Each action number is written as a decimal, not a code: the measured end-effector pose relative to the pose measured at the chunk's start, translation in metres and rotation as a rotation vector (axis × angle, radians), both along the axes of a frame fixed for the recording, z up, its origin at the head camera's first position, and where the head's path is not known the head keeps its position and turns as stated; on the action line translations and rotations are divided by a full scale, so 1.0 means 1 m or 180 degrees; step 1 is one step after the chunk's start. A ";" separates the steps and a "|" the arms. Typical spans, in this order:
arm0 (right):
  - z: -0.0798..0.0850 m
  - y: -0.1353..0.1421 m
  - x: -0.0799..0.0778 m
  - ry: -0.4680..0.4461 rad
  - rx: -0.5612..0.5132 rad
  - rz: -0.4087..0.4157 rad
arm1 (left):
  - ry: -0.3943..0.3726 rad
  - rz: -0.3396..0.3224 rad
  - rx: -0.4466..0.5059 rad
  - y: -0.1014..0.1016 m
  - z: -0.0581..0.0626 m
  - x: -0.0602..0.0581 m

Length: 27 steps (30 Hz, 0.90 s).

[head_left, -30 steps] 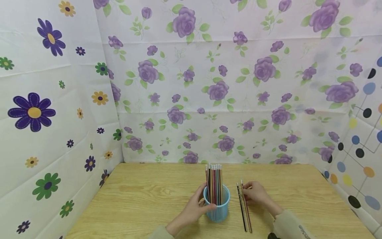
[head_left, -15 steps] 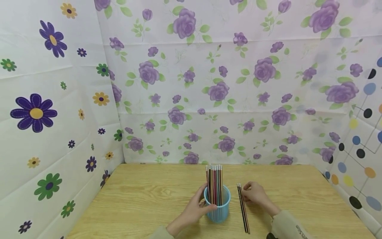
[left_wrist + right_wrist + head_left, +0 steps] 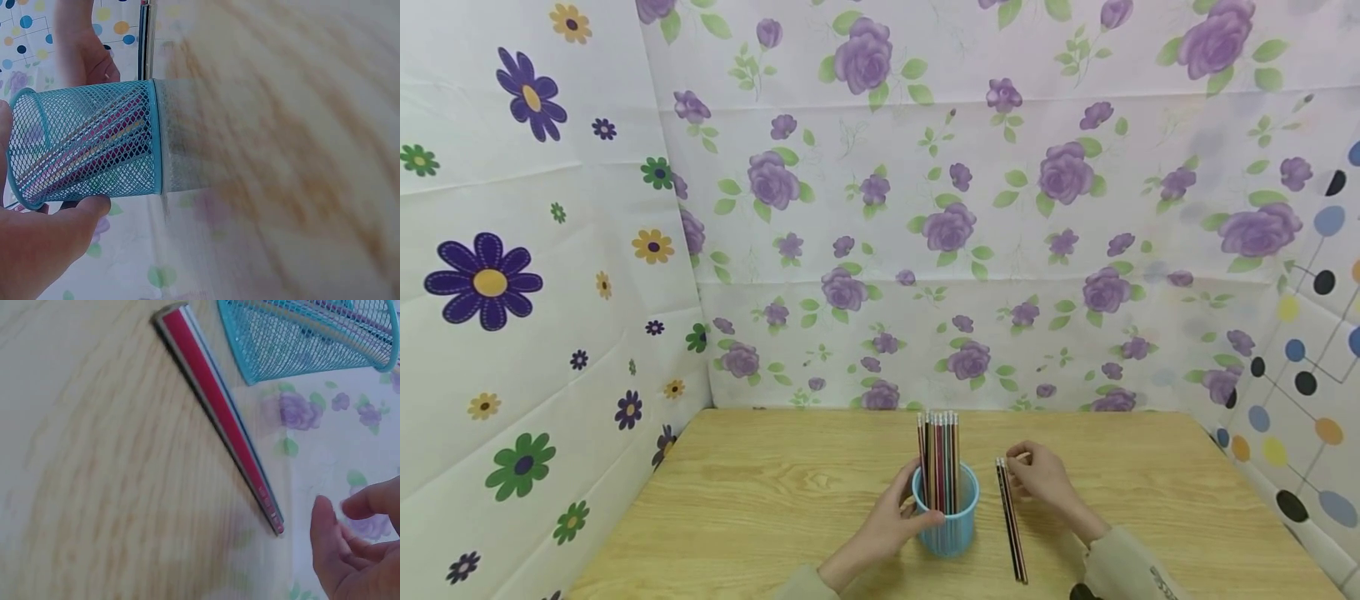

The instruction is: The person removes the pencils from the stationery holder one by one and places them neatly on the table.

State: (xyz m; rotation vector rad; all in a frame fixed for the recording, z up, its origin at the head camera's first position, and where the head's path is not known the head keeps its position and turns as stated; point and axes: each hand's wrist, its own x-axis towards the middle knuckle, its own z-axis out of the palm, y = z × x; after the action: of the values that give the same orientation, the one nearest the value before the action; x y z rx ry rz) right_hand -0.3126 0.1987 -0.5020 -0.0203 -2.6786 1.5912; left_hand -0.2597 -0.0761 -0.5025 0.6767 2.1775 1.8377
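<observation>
"Where do the loose pencils (image 3: pixel 1012 525) lie?"

"On the table (image 3: pixel 760 483), just right of the blue mesh cup (image 3: pixel 951 537), side by side. I make out at least two; the exact count I can't tell. They run from far to near past the cup, eraser ends away from the person, the other ends angled slightly further right."

"Which hand is nearer to them?"

"The right hand (image 3: pixel 1043 479), beside the eraser ends and further right of the cup, so the pencils lie between it and the cup. Its thumb and forefinger stand apart with nothing between them. The right wrist view shows a small gap to the pencils."

"And the left hand (image 3: pixel 887 529)?"

"It grips the cup round its left side, thumb at the front. The standing pencils (image 3: pixel 938 462) lean inside that cup, erasers up."

"Any writing?"

"None I can read. The red pencil (image 3: pixel 215 394) has pale marks near its eraser end, and the right sleeve (image 3: pixel 1127 562) bears a dark one, all too small. I find no label on the cup."
</observation>
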 end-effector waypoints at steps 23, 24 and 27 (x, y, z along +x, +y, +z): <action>0.020 -0.023 0.005 0.0221 -0.0977 0.0554 | 0.0006 0.0017 0.0014 0.001 -0.003 -0.002; 0.021 -0.024 0.006 0.0228 -0.0994 0.0576 | 0.0014 0.0018 0.0020 0.001 -0.003 -0.002; 0.024 -0.027 0.008 0.0284 -0.1016 0.0634 | 0.0030 0.0029 0.0021 0.000 -0.001 -0.002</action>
State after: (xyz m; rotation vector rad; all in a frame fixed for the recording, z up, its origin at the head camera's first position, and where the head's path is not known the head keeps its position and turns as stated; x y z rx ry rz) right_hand -0.3048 0.1720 -0.4778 0.3120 -2.3973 2.0089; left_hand -0.2613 -0.0757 -0.5038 0.6792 2.1851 1.8508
